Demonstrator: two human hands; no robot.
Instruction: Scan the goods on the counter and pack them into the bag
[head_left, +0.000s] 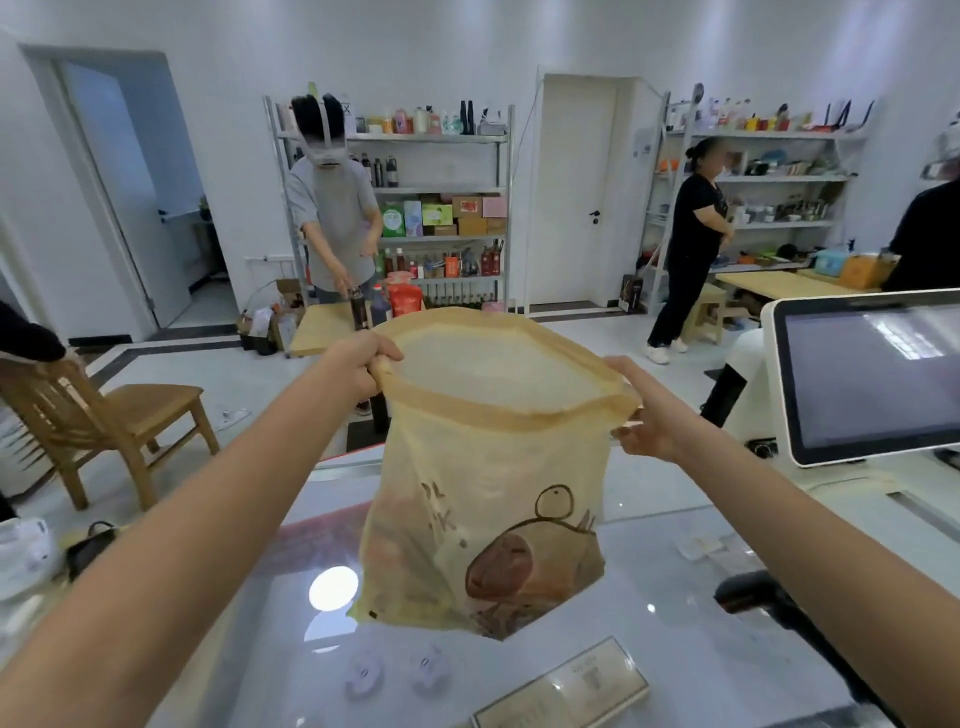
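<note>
I hold the bag (483, 499) up in the air, its mouth stretched wide between my fingers. My left hand (366, 364) has its fingers curled tight around the rim's far-left edge, and my right hand (647, 421) pinches the rim on the opposite side, thumb on top. The translucent tan bag hangs below both grips, its bottom just over the glass counter (675, 582). A brown cartoon animal is printed on the bag's front. The brown lettering beside it is too creased for me to read. Below my right fingers lies a black scanner (753, 597), and to their right stands a blank screen (872, 379). A placard (563, 691) sits nearest me, its print too small to read.
</note>
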